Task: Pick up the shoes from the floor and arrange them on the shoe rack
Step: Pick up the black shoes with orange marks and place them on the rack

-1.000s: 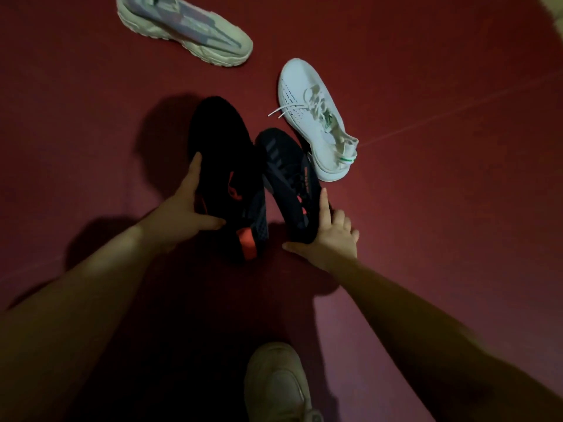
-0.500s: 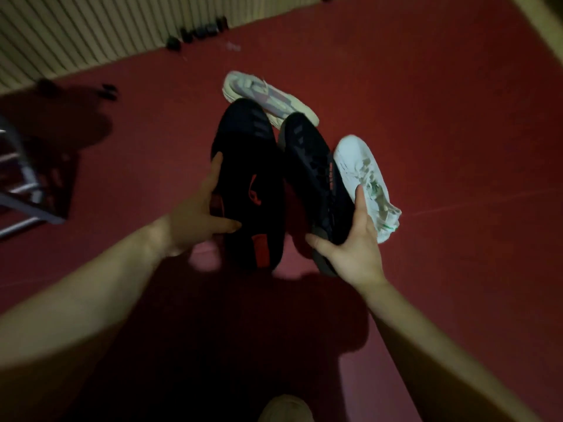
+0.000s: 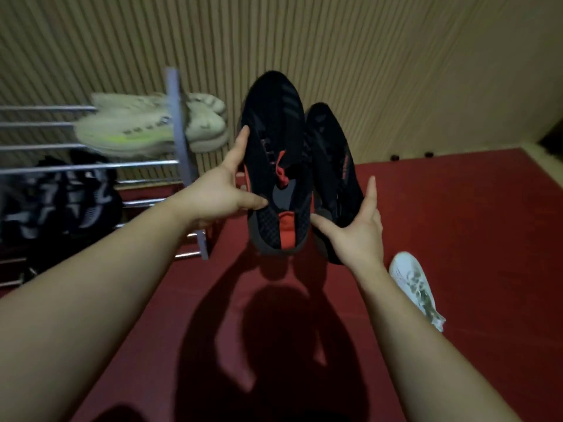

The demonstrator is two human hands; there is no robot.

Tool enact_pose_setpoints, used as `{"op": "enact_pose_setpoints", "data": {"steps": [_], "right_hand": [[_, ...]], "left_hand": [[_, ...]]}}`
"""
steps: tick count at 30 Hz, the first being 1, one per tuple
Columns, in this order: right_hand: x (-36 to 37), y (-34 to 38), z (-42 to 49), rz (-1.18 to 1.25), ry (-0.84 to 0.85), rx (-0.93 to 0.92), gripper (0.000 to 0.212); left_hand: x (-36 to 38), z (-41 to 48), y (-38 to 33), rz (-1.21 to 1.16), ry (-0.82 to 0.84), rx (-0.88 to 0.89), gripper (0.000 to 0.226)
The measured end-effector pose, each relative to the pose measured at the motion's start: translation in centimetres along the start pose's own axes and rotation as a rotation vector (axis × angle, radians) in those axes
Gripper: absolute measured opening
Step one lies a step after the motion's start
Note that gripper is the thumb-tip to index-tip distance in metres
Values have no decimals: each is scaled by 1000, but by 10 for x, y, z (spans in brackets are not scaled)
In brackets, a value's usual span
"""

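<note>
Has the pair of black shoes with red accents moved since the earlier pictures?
Yes. The black shoes with red accents rose off the red floor and are now held up.

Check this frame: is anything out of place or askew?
One white sneaker lies alone on the red floor, off the shoe rack. The left hand and right hand each hold a black shoe. Nothing looks damaged.

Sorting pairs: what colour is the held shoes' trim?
Red trim on black shoes, clearest in the head view.
</note>
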State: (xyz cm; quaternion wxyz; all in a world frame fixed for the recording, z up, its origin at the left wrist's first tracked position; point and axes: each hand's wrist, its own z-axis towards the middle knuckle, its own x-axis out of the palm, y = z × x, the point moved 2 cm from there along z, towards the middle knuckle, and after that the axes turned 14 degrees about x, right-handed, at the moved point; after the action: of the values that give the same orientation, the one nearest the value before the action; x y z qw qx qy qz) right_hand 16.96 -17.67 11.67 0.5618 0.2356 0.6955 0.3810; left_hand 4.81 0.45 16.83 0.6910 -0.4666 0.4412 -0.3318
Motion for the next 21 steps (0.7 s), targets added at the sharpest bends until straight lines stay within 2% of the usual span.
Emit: {"op": "enact_pose_setpoints", "data": {"steps": [6,13,21], "right_hand": [[15,90,-84,48,-75,-71,115],[55,176,-154,71,-65,-67,117],[130,233,-173,47,95,-77,116]], "left_hand": [[-101,-58,-49,-114,-100,96,110],[-227,-116,-64,-190,-122,14,112],[-294,-159,-44,-205,-318,-86,101]]}}
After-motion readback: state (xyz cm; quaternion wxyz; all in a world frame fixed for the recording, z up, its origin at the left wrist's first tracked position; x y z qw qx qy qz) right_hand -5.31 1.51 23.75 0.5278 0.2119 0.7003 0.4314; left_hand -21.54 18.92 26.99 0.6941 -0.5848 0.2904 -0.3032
